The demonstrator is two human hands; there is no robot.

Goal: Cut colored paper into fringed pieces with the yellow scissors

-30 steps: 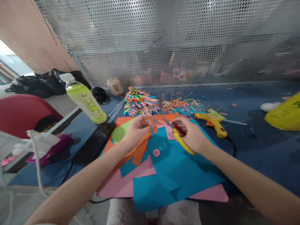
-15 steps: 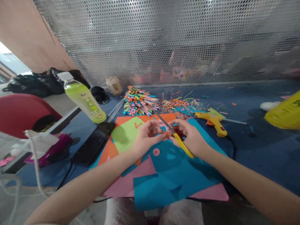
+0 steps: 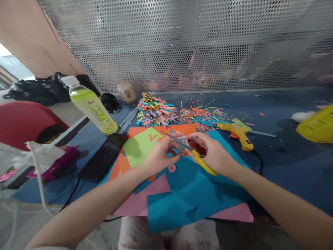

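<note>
My right hand (image 3: 214, 152) is closed around yellow-handled scissors (image 3: 204, 163). Their metal blades point up and left, over the fingers of my left hand (image 3: 162, 154). The left fingers are pinched together by the blades, with a small orange and pink paper piece (image 3: 185, 152) at the tips, partly hidden. A dark red patch (image 3: 197, 146) shows between the right fingers; what it is I cannot make out. Below the hands, a small pink paper disc (image 3: 172, 168) lies on blue paper sheets (image 3: 200, 187).
Behind the hands stand a cone of colourful folded paper strips (image 3: 154, 111) and a heap of paper scraps (image 3: 200, 113). A yellow glue gun (image 3: 240, 133) lies right. To the left are a green drink bottle (image 3: 91, 107), a black phone (image 3: 105, 156) and a purple power strip (image 3: 58, 161).
The scissors have swung so their blades point further left, across the left fingers. A dark red patch now shows by my right fingers. Both hands stay in nearly the same place.
</note>
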